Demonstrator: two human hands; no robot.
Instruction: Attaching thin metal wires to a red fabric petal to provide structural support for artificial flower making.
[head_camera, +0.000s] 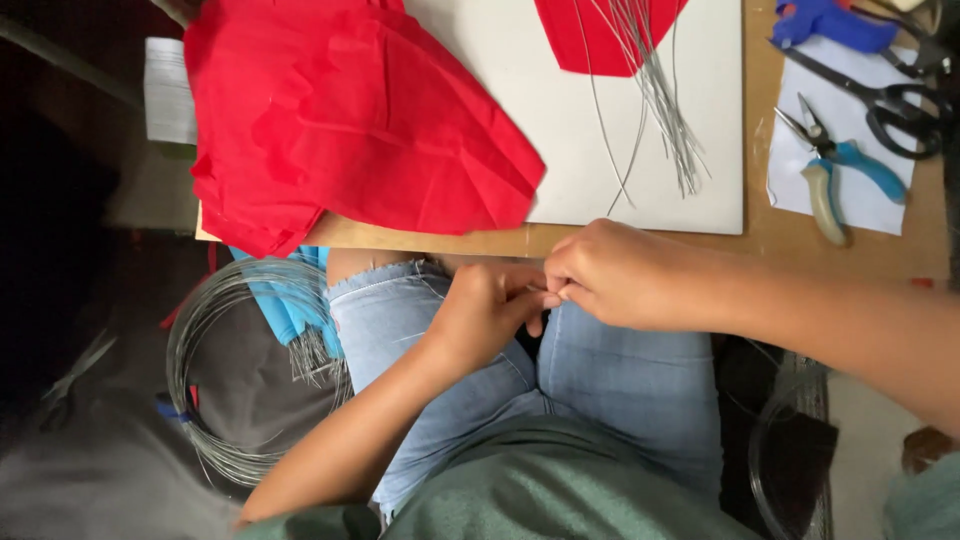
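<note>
Both hands meet over the lap, just below the desk (800, 245) edge. The left hand (485, 310) and right hand (620, 275) touch at the fingertips, fingers pressed together — pinching a thin wire (537, 290), barely visible between them. At 11 o'clock lies red paper (350, 120); at 1 o'clock, cut wires (665, 120); at 2 o'clock, pliers (845, 165) and scissors (890, 100). A wire coil (215, 380) sits at 8 o'clock.

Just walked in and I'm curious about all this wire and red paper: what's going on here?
A seated person has both hands together over their lap, left hand and right hand pinching something thin between the fingertips, too small to identify. On the table lie crumpled red paper, cut wires, pliers and scissors. A wire coil lies lower left.
</note>
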